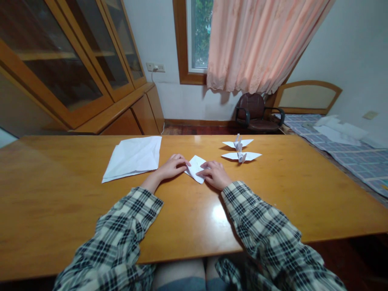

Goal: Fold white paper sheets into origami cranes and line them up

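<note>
**Small folded paper** (pixel 195 166): white, lying flat on the worktop (pixel 75 194) between the two hands and touching both.

**Left hand** (pixel 170 167): resting palm down, with its fingers stretching onto the paper's left edge and pressing on it, not gripping it.

**Right hand** (pixel 216 174): lying palm down, with its fingertips pressing on the paper's right corner and clasping nothing. Checked sleeves are covering both forearms.

**Around the hands:**
- A stack of white sheets (pixel 133 158) is lying just left of the left hand, apart from it.
- A near paper crane (pixel 241 156), wings spread, is sitting beyond the right hand and slightly to its right.
- A far paper crane (pixel 238 143) is sitting just behind the near one. Both are lying apart from the folded paper.

**Farther off:**
- A dark armchair (pixel 257 111) is standing past the worktop's far edge, beyond the cranes.
- A glass-fronted wooden cabinet (pixel 75 60) is standing well to the left of the left hand.
- A bed (pixel 357 161) with a checked cover is lying well to the right of the right hand and carrying loose white papers (pixel 339 131).
- A pink curtain (pixel 257 44) is hanging over the window ahead.
</note>
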Tool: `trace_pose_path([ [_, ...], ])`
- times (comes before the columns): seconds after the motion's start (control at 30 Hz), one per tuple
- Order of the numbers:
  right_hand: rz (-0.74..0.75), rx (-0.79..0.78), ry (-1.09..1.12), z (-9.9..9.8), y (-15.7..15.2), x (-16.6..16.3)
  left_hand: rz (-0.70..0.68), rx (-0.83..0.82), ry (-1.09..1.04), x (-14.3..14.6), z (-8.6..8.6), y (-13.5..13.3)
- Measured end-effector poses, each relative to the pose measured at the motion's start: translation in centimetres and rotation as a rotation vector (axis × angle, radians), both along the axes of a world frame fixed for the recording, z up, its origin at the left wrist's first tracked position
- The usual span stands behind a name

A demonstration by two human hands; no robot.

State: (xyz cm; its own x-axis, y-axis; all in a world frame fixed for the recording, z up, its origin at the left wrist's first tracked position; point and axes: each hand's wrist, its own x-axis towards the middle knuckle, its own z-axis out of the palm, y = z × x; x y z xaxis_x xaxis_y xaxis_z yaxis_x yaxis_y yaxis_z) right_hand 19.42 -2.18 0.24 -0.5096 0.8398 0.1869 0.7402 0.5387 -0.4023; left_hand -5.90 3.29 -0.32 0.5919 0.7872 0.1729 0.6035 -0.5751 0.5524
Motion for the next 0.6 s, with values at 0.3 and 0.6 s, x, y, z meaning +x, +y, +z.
trace_pose_path([
  [0.3, 0.028, -0.04, 0.003, 0.3, 0.1, 0.4, 0.058, 0.038, 0.036, 0.7, 0.1, -0.1],
  [0.6, 0.051, -0.067, 0.018, 0.5, 0.3, 0.6, 0.19, 0.091, 0.142, 2.0, -0.1, -0.1],
])
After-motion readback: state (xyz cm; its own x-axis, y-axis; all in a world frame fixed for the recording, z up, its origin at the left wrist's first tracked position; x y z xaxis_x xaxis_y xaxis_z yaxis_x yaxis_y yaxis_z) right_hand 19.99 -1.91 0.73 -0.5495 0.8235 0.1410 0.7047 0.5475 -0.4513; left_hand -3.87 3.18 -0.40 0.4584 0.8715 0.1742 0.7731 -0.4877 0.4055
